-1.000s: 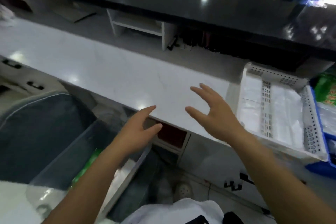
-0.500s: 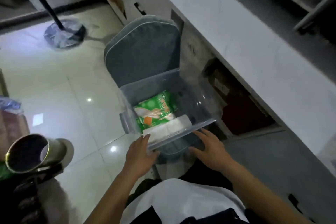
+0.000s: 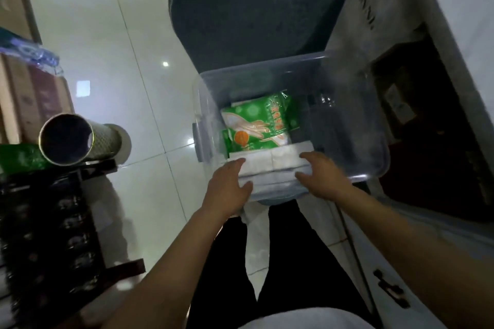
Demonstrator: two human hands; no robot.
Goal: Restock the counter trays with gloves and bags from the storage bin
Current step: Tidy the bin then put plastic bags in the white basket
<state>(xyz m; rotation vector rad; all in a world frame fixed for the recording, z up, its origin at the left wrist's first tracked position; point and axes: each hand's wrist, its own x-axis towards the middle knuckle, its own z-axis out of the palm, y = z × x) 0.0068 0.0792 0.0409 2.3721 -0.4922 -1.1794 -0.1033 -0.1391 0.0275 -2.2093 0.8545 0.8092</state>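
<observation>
A clear plastic storage bin (image 3: 369, 125) stands on the floor by a grey chair. Inside it lies a green glove packet (image 3: 256, 123) printed with a hand, and in front of that a white stack of folded bags (image 3: 272, 161). My left hand (image 3: 227, 189) reaches over the bin's near rim, its fingers on the left end of the white stack. On the right end of that stack lie the extended fingers of my right hand (image 3: 323, 176). Neither hand plainly grips anything. The counter trays are out of view.
A grey cushioned chair (image 3: 254, 8) stands just beyond the bin. White counter cabinets with black handles (image 3: 390, 288) run along the right. At the left a dark rack (image 3: 48, 235) carries a metal cylinder (image 3: 77, 139) and boxes. The floor is glossy white tile.
The view swung from the counter and its trays down to the bin on the floor. Both hands dropped from above the counter to the bin's near rim and now reach the white stack.
</observation>
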